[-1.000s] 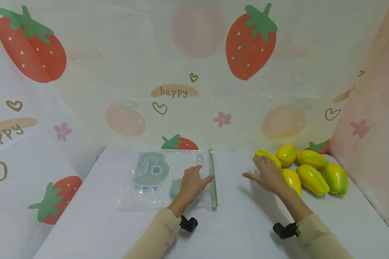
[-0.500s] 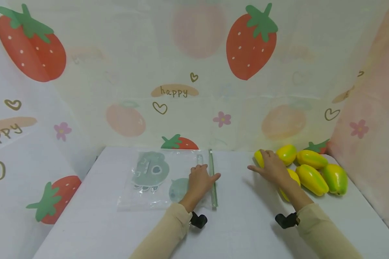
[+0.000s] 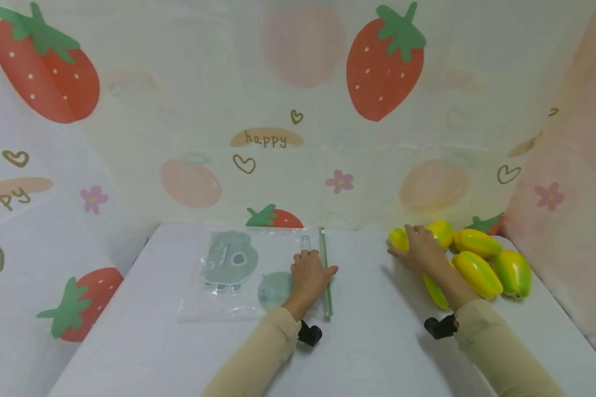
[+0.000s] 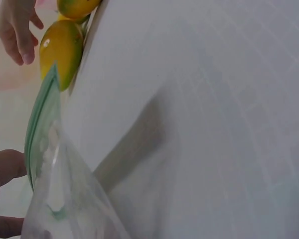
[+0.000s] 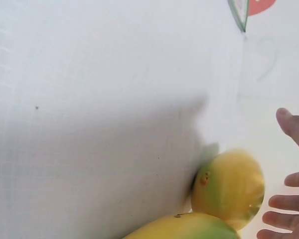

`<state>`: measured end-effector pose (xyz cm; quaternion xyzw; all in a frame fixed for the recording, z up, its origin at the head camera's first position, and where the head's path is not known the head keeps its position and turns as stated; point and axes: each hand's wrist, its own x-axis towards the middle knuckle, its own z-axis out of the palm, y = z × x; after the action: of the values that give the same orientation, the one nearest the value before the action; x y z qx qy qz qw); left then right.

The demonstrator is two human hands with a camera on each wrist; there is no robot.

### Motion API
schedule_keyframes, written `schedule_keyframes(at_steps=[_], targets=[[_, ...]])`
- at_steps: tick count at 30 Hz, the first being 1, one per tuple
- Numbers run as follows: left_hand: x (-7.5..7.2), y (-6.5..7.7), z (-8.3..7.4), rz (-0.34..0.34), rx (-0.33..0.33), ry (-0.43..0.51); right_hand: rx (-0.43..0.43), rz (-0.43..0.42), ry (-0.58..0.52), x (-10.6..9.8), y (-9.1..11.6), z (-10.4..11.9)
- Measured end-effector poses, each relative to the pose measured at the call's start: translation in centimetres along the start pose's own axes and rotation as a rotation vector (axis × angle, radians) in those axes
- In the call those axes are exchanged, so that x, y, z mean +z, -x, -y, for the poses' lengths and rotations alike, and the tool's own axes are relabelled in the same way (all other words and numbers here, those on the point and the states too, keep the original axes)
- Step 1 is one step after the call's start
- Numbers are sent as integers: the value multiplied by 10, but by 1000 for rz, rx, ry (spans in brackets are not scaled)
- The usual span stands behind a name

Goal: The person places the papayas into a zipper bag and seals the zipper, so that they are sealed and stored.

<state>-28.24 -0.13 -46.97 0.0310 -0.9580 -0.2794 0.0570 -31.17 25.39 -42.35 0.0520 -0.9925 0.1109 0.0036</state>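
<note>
My left hand (image 3: 309, 275) is over the right part of a clear zip bag (image 3: 233, 303) printed with green cartoon shapes. Its thumb reaches across the green zip strip (image 3: 326, 270); in the left wrist view the fingers are close to the bag (image 4: 65, 199). My right hand (image 3: 422, 251) is spread above a yellow-green mango (image 3: 398, 239) at the back left of the mango group. In the right wrist view, a gap shows between its fingertips (image 5: 284, 201) and the nearest mango (image 5: 231, 191). A second mango (image 3: 436, 291) is partly hidden by the right wrist.
Several more mangoes lie to the right, including one (image 3: 478, 274) beside the right forearm and another (image 3: 512, 274) at the far right. A white cloth (image 3: 367, 342) covers the table. A fruit-print curtain (image 3: 308, 182) stands directly behind the table.
Both hands have shifted slightly to the right. My left thumb now extends past the zip strip, and more of the back-left mango shows beside my right hand. The bag lies where it was.
</note>
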Motion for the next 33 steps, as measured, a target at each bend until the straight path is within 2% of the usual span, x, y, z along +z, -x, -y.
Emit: schedule_keyframes(at_steps=[7, 19, 27, 33], targets=[[2, -1, 0, 11, -37, 6, 4, 18, 21, 0, -4, -2], [2, -6, 10, -33, -19, 116, 75, 78, 15, 0, -10, -2], [2, -9, 20, -10, -34, 245, 53, 36, 48, 6, -15, -2], [0, -10, 24, -51, -25, 285, 84, 30, 54, 6, -19, -2]])
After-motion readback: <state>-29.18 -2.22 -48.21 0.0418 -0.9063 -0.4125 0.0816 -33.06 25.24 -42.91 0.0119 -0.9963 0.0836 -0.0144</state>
